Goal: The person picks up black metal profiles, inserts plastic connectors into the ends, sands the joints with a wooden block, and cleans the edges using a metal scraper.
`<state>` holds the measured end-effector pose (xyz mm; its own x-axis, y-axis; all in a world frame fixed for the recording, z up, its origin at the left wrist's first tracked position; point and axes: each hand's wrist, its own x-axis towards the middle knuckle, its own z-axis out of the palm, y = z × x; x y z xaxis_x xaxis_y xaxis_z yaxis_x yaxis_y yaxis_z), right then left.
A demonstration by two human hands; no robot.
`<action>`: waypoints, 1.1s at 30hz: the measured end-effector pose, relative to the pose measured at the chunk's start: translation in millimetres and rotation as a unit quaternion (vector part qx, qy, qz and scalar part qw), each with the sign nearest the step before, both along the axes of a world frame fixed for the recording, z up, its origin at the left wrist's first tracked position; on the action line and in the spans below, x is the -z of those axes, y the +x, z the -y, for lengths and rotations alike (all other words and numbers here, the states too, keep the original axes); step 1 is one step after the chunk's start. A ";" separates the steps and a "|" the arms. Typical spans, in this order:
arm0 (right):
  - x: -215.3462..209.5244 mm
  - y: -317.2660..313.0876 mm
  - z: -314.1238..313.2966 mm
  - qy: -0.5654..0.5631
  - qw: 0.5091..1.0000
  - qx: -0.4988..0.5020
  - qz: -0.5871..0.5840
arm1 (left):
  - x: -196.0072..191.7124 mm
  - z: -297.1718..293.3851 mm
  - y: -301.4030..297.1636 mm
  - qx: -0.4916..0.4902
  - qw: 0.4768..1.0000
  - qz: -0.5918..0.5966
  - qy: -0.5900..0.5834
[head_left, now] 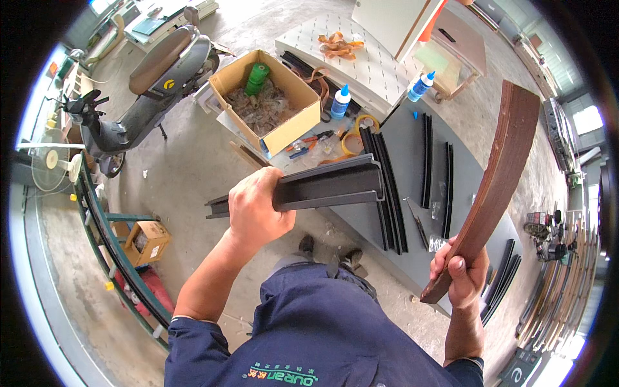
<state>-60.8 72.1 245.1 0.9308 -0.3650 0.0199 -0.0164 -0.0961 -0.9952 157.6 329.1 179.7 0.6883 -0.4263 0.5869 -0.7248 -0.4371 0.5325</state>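
My left hand is wrapped round a black channel profile, held level above the near edge of the grey table. The channel's hollow side shows, and its thinner end sticks out left of my fist. In my right hand a long brown wood-like strip is gripped near its lower end, tilted up and away over the table's right side. My right thumb lies across the strip's face. Several black profiles lie on the table just beyond the held channel.
An open cardboard box holds clear plastic scraps and a green roll. Two blue-capped glue bottles, pliers and yellow tape rolls lie near it. More black profiles rest at right. A scooter stands far left.
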 end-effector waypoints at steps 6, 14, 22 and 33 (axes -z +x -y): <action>13.7 -8.9 -9.8 0.036 0.999 -0.037 0.008 | -4.1 -2.0 3.4 -0.008 0.999 0.032 0.028; 12.4 1.9 -19.8 -0.078 0.986 -0.090 -0.115 | -2.0 2.2 9.9 0.001 0.999 0.046 -0.009; 15.3 13.8 -33.4 -0.197 0.948 -0.126 -0.217 | 10.6 -1.0 17.0 0.003 0.999 0.037 0.002; -27.8 17.1 3.9 0.009 0.979 0.113 0.170 | 4.0 0.1 4.3 0.022 0.984 -0.172 0.048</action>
